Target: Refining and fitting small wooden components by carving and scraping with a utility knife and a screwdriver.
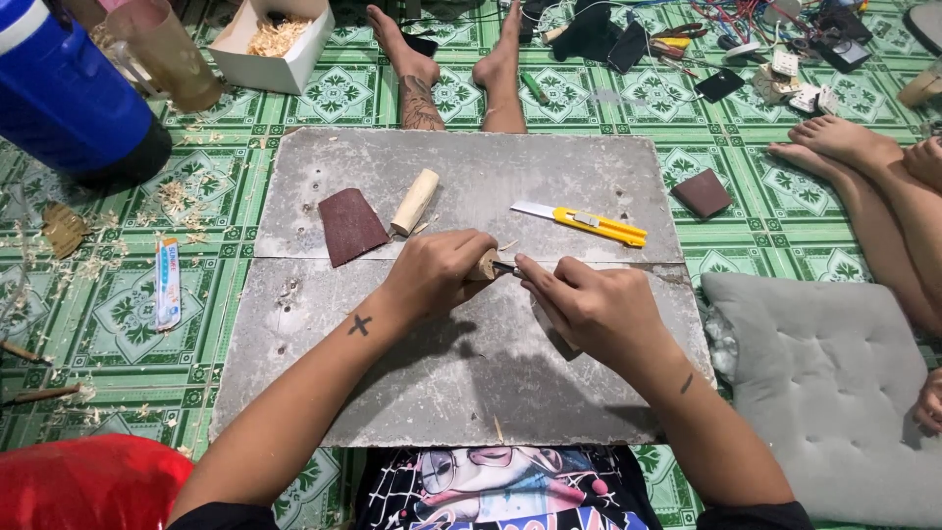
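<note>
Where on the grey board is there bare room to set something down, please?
The board is bare along its near edge, below both forearms, and at the far right corner beyond the yellow knife. It is crowded mid-board: sandpaper, dowel, left hand, right hand.

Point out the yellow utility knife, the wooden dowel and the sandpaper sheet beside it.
yellow utility knife (pixel 599 226), head view, on its yellow handle.
wooden dowel (pixel 415 202), head view, mid-length.
sandpaper sheet (pixel 350 226), head view, its centre.

I see a matt, rough grey board (pixel 549 167), stained and pitted. The pale wooden dowel (pixel 414 202) near its far edge looks smooth and unfinished. The sandpaper sheet (pixel 350 226) beside it is dull, gritty maroon. The utility knife (pixel 581 223) combines glossy yellow plastic with bare metal blade.
</note>
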